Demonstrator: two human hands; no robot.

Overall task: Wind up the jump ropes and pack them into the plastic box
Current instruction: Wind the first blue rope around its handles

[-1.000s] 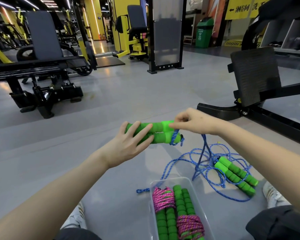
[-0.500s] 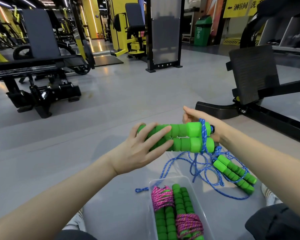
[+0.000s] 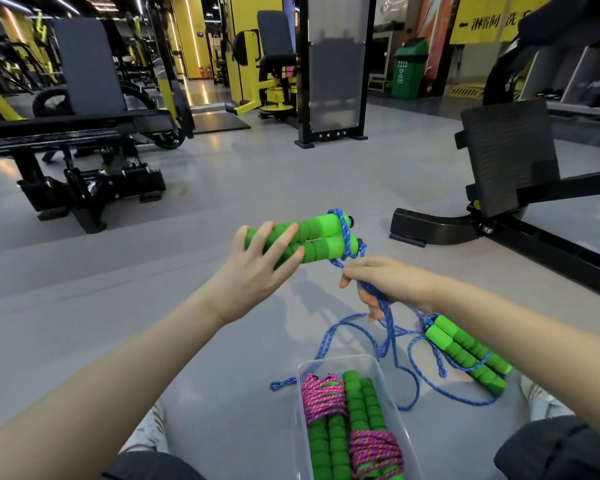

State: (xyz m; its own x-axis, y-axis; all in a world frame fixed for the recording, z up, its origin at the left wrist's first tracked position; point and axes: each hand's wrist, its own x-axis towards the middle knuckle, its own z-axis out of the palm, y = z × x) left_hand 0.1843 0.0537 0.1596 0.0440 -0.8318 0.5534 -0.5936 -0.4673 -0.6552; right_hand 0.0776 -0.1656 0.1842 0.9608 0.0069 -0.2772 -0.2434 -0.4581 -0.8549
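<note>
My left hand (image 3: pixel 257 271) holds a pair of green foam handles (image 3: pixel 312 240) side by side above the floor, fingers laid across them. A blue rope (image 3: pixel 343 233) loops round their right end. My right hand (image 3: pixel 385 282) pinches that rope just below the handles, and the strand hangs down through its fingers to a loose tangle (image 3: pixel 395 344) on the floor. A second pair of green handles (image 3: pixel 468 355) lies in the tangle at the right. The clear plastic box (image 3: pixel 300 372) between my legs holds two wound pink ropes (image 3: pixel 323 396) with green handles.
A black footplate machine (image 3: pixel 510 168) and its base rail stand at the right. A black bench frame (image 3: pixel 84 174) is at the left, a rack post (image 3: pixel 333 71) farther back. My shoes (image 3: pixel 541 400) flank the box on the grey floor.
My right hand came down from behind the handles' right end to below them, drawing the blue rope round. The handles rose and tilted slightly.
</note>
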